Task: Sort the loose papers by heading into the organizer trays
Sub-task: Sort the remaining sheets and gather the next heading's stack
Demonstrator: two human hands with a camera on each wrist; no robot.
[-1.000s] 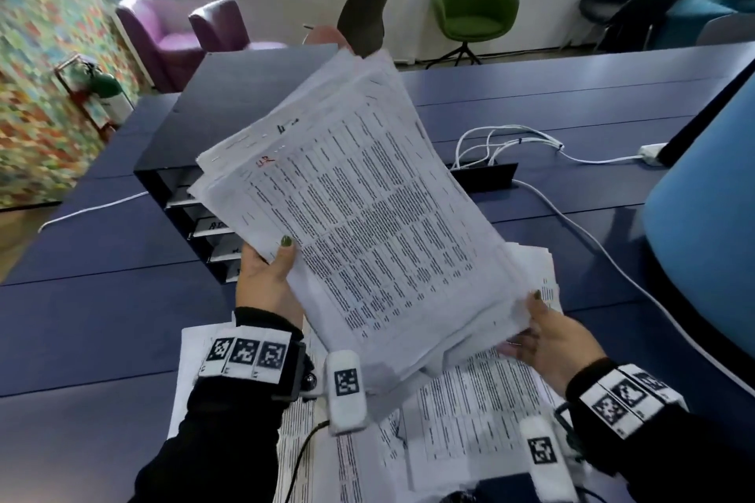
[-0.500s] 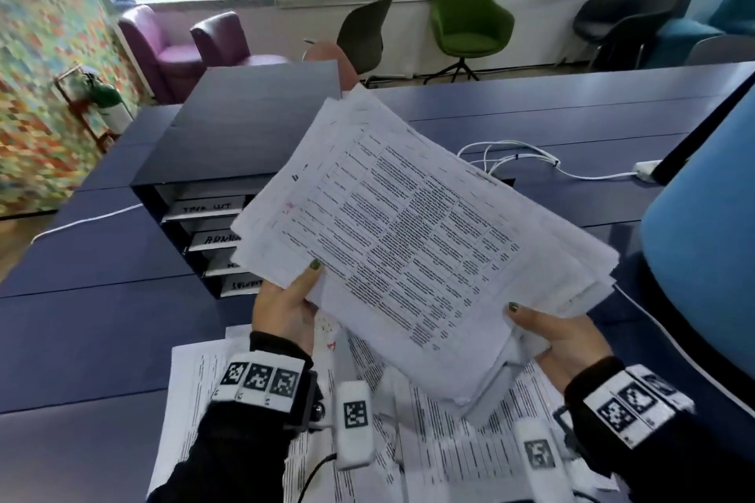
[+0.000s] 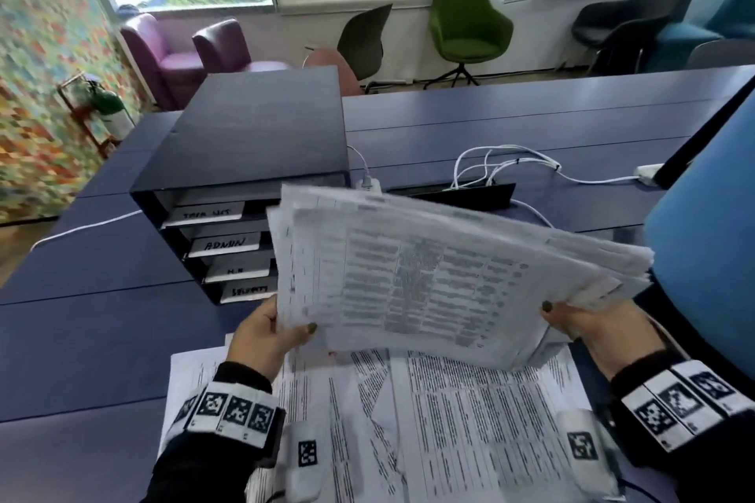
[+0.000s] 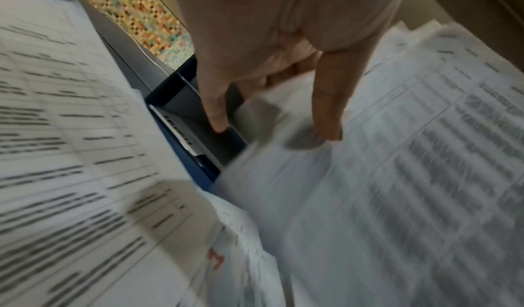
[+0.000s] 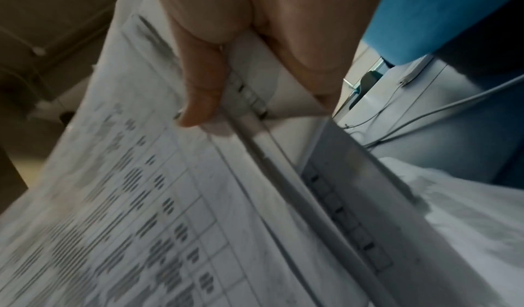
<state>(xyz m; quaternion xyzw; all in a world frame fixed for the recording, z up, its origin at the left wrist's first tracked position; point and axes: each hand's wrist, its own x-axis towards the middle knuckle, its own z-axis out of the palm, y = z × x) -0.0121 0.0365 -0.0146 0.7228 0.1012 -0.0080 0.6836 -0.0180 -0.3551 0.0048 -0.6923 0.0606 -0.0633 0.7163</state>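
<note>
While the thick, floppy stack of white printed sheets (image 3: 441,282) hangs above the dark blue bench (image 3: 81,339), just before the black labelled organizer trays (image 3: 228,241), the left hand (image 3: 265,335) and right hand (image 3: 588,323) pinch its near corners, fingers curled. Light and limp, it probably needs edge support.

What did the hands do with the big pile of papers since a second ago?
Both hands, left hand and right hand, swung the paper stack down from tilted up to nearly flat, uncovering the organizer's tray labels. They still hold it at both ends. Loose papers stay on the desk.
</note>
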